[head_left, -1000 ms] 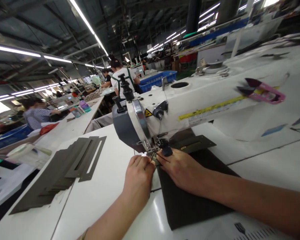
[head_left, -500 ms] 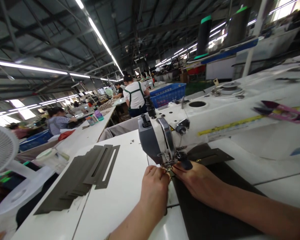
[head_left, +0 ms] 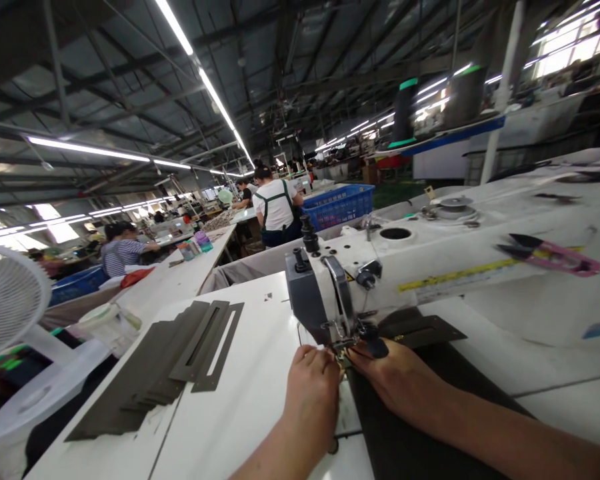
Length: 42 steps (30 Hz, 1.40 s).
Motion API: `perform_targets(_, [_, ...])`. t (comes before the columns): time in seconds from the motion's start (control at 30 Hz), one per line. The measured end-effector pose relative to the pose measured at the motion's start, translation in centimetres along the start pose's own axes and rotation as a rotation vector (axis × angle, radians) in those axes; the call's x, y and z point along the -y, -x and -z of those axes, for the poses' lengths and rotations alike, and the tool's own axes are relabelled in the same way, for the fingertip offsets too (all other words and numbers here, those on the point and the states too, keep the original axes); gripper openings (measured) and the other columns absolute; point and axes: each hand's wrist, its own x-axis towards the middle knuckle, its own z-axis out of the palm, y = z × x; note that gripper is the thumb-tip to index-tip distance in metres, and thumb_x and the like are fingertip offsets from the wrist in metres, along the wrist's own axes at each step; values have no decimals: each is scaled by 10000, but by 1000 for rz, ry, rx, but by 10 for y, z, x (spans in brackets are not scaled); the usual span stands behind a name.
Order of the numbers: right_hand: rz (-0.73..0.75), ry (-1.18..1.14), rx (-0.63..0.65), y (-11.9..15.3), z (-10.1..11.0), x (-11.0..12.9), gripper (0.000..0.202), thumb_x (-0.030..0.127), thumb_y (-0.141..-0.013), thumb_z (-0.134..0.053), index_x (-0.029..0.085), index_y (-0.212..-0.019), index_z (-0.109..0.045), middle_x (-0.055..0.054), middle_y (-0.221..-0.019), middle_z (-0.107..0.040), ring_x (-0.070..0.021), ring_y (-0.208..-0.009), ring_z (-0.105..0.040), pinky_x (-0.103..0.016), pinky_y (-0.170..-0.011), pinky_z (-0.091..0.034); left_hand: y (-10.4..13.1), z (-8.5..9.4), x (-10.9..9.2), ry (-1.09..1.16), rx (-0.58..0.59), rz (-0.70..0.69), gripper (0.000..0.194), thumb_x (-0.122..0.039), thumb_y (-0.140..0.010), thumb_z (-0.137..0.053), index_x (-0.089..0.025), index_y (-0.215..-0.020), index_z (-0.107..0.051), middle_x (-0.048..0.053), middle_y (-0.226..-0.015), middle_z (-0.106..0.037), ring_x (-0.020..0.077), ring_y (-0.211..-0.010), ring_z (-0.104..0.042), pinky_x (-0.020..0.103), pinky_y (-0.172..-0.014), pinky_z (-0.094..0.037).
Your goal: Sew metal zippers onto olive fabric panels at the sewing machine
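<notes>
A dark olive fabric piece (head_left: 405,420) runs from under the needle area of a white sewing machine (head_left: 430,260) toward the front edge. Just left of the presser foot, my left hand (head_left: 314,387) is closed, with its fingertips at the fabric's edge. My right hand (head_left: 395,373) presses on the fabric right of the needle, fingers together and partly behind the machine's dark guard. Another part of the dark material, with a slot (head_left: 430,330), lies behind my right hand. Left on the white table rests a fanned stack of dark slotted pieces (head_left: 155,367).
A white fan (head_left: 10,300) stands at the far left. Pink snips (head_left: 555,257) and a yellow tape lie on the machine arm. Behind are a blue crate (head_left: 337,205), a person in a white shirt (head_left: 279,207) and thread cones (head_left: 405,113).
The whole view has shifted slightly, so most things appear a little lower. Both hands keep their places beside the needle, with hardly any visible change in the fabric.
</notes>
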Motion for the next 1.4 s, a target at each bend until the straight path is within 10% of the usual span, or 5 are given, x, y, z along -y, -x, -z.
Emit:
perform_targets(0.47, [-62,226,-109,59,16,-52,380,209,-804,-453,123,-1142,-603,-160,-1162,-606,-292,-1052,-572,-475,-904,-451,14,27,-8,166,2,74,153,-83,-767,-581,-173,-886,-619,48,-963,-695,221,-885,-636,385,-801,-462])
perform_targets(0.63, [-76,21,-70,104,31,4,209,220,-781,-451,245,-767,-659,-54,-786,-662,-203,-702,-632,-291,-607,-500,46,43,-41,353,21,-50,119,-162,-840,-546,-210,-921,-617,7,-884,-703,170,-839,-640,328,-840,-431])
perform_targets(0.93, [-725,-1109,245,46,98,66,458,629,-673,-545,185,-752,-621,-37,-730,-586,-188,-691,-533,-267,-592,-424,20,72,-64,529,68,297,209,-6,-758,-505,-171,-807,-624,43,-883,-636,180,-854,-584,285,-777,-467])
perform_targets(1.23, [-532,-804,257,57,79,45,461,641,-677,-507,187,-630,-572,0,-599,-488,-157,-592,-461,-255,-553,-382,12,65,-52,323,164,-49,186,-132,-790,-593,-211,-957,-611,22,-1010,-650,179,-956,-583,313,-835,-439])
perform_targets(1.4, [-658,-945,179,45,96,54,429,627,-649,-536,199,-625,-558,-9,-643,-517,-172,-641,-476,-261,-584,-394,18,56,-57,291,-171,-81,219,-253,-936,-431,-196,-951,-641,51,-904,-676,166,-807,-617,289,-706,-464])
